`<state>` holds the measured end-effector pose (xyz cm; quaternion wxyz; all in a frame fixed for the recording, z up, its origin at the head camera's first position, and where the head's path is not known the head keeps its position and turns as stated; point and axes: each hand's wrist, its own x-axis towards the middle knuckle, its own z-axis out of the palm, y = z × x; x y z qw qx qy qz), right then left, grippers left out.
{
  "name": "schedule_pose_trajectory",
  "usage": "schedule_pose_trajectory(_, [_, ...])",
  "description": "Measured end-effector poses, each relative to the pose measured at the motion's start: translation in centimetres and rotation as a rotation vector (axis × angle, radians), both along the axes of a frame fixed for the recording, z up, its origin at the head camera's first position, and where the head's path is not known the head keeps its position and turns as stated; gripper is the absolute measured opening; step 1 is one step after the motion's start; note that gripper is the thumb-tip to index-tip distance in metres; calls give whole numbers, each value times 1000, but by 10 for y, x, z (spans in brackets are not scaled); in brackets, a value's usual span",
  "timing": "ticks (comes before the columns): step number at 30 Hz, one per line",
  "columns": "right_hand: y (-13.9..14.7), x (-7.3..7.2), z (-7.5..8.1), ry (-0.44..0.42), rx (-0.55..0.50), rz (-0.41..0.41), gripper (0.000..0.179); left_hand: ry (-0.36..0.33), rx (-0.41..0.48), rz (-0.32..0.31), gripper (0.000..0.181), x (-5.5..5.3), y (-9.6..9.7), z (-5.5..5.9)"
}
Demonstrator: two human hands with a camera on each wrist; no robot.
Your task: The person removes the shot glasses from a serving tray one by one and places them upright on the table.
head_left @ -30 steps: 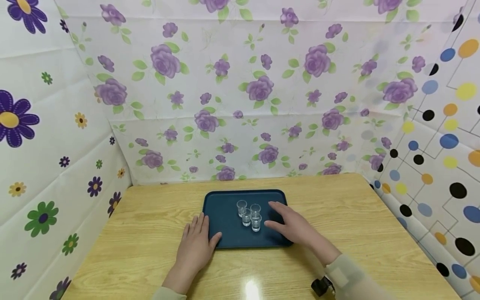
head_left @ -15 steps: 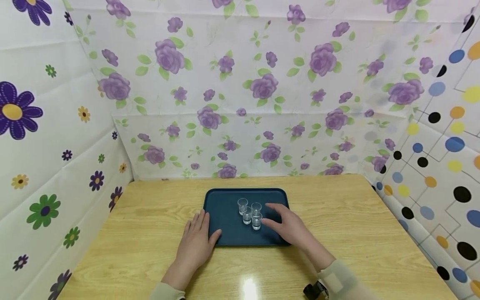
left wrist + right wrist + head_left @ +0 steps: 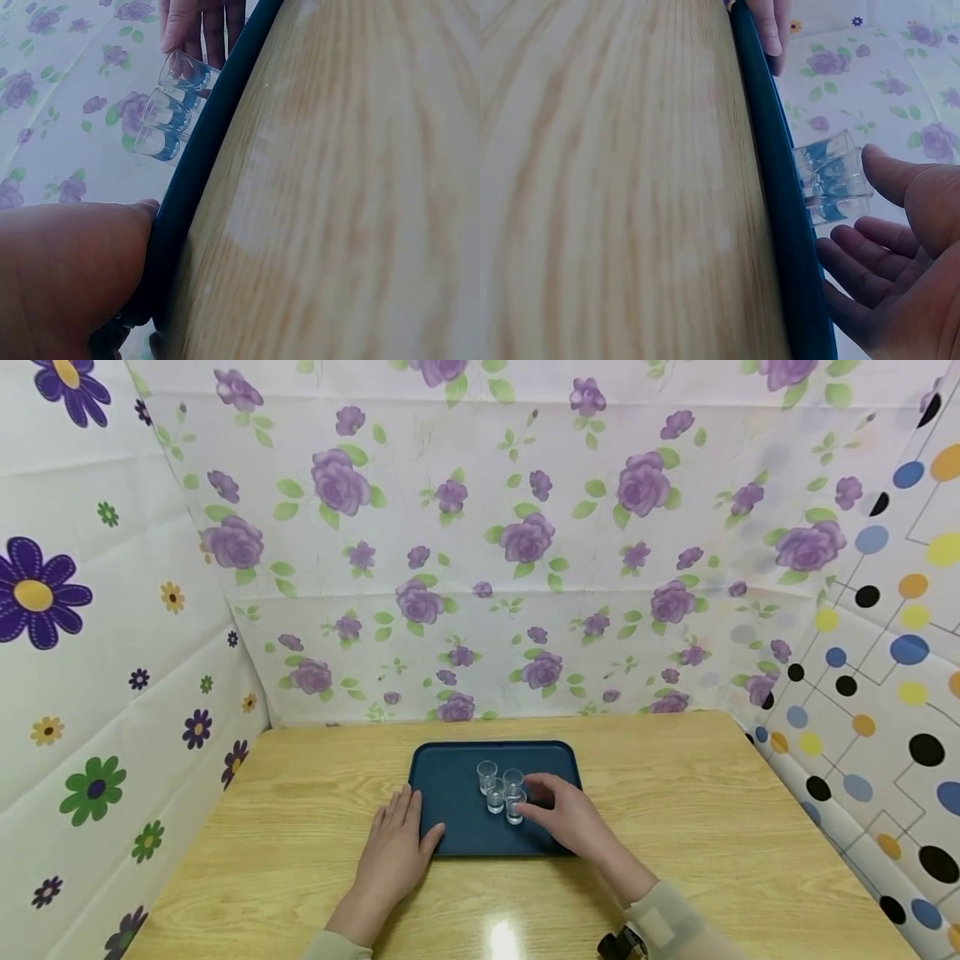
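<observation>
So there's a bunch of four small clear glasses [image 3: 495, 796], all standing upright near the middle of a dark blue tray [image 3: 451, 831]. They're packed so tight that they overlap in the head view, and I can't tell which ones actually touch. The right hand [image 3: 564, 817] is right next to them, thumb and fingers bent but spread apart, with a gap between. The thumb is right by the front right glass, but I can't make out whether there's contact. The right wrist view shows that same loose, cupped shape.

The left hand [image 3: 395, 847] lies pretty flat at the tray's left edge, fingers stretched forward and the thumb out over the front left part. It isn't around any glass.

All of that is on a light wood-grain surface [image 3: 675, 802] with a bright glare spot up front. Small black thing [image 3: 621, 945] at the right wrist, pale sleeves [image 3: 678, 928]. Behind is a purple rose cloth [image 3: 480, 643], daisy-type flowers on the left cloth [image 3: 112, 635], coloured dots on the right cloth [image 3: 877, 710].
</observation>
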<state>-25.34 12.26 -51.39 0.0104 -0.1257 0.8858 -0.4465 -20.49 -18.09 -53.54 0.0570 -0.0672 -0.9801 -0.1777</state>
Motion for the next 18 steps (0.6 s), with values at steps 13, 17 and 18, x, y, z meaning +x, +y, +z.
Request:
schedule_pose_trajectory(13, [-5,3,0,-67,-3,17,42,7,9,4,73,0,1,0])
schedule_pose_trajectory(17, [-7,4,1,-58,-7,22,38,3,14,3,74,0,2,1])
schedule_pose_trajectory(18, [-7,5,2,-58,-10,20,37,3,12,2,74,0,2,1])
